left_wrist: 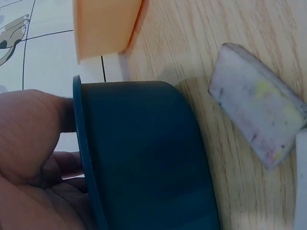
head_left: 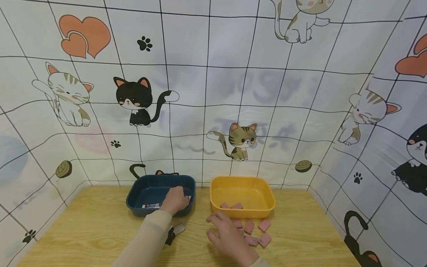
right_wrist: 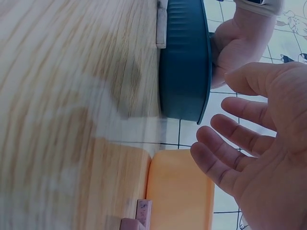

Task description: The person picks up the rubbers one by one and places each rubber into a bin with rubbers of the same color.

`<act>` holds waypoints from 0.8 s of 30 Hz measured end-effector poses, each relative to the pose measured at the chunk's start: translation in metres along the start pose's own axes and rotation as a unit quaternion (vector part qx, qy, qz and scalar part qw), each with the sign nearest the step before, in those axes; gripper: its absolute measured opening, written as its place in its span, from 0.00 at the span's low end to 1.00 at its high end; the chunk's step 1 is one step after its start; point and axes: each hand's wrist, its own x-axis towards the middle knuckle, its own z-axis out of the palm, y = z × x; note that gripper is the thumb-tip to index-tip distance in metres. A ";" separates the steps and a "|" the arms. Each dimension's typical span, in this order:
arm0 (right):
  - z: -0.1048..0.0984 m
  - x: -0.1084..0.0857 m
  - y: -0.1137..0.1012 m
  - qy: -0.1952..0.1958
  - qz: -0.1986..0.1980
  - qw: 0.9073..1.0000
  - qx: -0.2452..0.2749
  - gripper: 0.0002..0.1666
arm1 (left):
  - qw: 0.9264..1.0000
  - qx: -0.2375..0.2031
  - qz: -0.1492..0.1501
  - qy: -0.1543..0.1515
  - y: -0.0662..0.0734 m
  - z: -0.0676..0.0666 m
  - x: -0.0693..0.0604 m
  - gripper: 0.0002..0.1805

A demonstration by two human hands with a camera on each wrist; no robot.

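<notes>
My left hand (head_left: 175, 200) reaches over the front rim of the dark blue bin (head_left: 136, 193), its fingers down inside. The bin's wall hides the fingertips in the left wrist view, so whether they hold anything is unclear. A white eraser with a printed sleeve (head_left: 151, 205) lies in that bin, and a bit of something whitish shows beside the hand. In front of the bin lie a smudged white eraser (left_wrist: 259, 105) and a black piece (head_left: 170, 236). My right hand (head_left: 230, 237) hovers above the table with fingers apart and loosely bent, near several pink erasers (head_left: 264, 240), holding nothing.
A yellow bin (head_left: 241, 213) stands right of the blue one, with pink erasers (head_left: 237, 205) inside. Both bins sit at the back of the wooden table (head_left: 83, 230), against a wall sheet (head_left: 186, 92) printed with cats.
</notes>
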 end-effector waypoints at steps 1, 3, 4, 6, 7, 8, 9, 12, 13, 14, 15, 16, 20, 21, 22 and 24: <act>0.000 0.000 0.000 -0.002 0.003 1.000 -0.001 0.13 | 1.000 -0.003 -0.001 -0.001 -0.001 0.000 0.000 0.21; 0.000 0.000 0.001 -0.006 0.010 1.000 -0.003 0.13 | 1.000 -0.012 -0.003 -0.001 -0.001 -0.002 0.000 0.20; 0.000 0.000 0.001 -0.006 0.012 1.000 -0.005 0.13 | 1.000 -0.019 -0.005 -0.002 -0.002 -0.004 -0.001 0.20; 0.000 -0.001 0.001 -0.008 0.017 1.000 -0.008 0.13 | 1.000 -0.029 -0.003 -0.004 -0.003 -0.006 -0.002 0.18; 0.001 -0.001 0.002 -0.008 0.019 1.000 -0.008 0.13 | 1.000 -0.031 0.001 -0.004 -0.003 -0.007 -0.003 0.17; 0.001 -0.001 0.002 -0.009 0.021 1.000 -0.009 0.13 | 1.000 -0.030 0.008 -0.001 -0.003 -0.008 -0.004 0.15; 0.001 -0.001 0.002 -0.010 0.022 1.000 -0.009 0.13 | 0.999 -0.030 0.016 0.000 -0.003 -0.009 -0.006 0.13; 0.000 -0.002 0.003 -0.009 0.026 1.000 -0.006 0.14 | 0.998 -0.019 0.056 0.009 -0.001 -0.011 -0.014 0.09; 0.000 -0.003 0.003 -0.008 0.027 1.000 -0.008 0.14 | 0.997 -0.016 0.071 0.012 -0.001 -0.012 -0.017 0.08; 0.000 -0.003 0.004 -0.007 0.029 1.000 -0.007 0.15 | 0.996 -0.014 0.086 0.015 0.001 -0.013 -0.020 0.07; 0.000 -0.004 0.004 -0.005 0.029 1.000 -0.007 0.15 | 0.995 -0.012 0.098 0.019 0.002 -0.013 -0.023 0.07; -0.001 -0.005 0.005 -0.003 0.030 1.000 -0.005 0.15 | 0.994 -0.009 0.110 0.023 0.004 -0.013 -0.026 0.06; -0.002 -0.007 0.007 0.006 0.038 0.999 0.000 0.15 | 0.990 0.001 0.134 0.035 0.009 -0.014 -0.034 0.07; -0.003 -0.008 0.008 0.008 0.041 0.999 0.001 0.16 | 0.990 0.003 0.139 0.037 0.010 -0.014 -0.036 0.08; -0.004 -0.008 0.008 0.008 0.046 0.999 0.002 0.16 | 0.989 0.005 0.144 0.040 0.011 -0.014 -0.038 0.08; -0.007 -0.008 0.009 0.006 0.056 0.998 0.004 0.17 | 0.987 0.007 0.156 0.048 0.013 -0.014 -0.042 0.09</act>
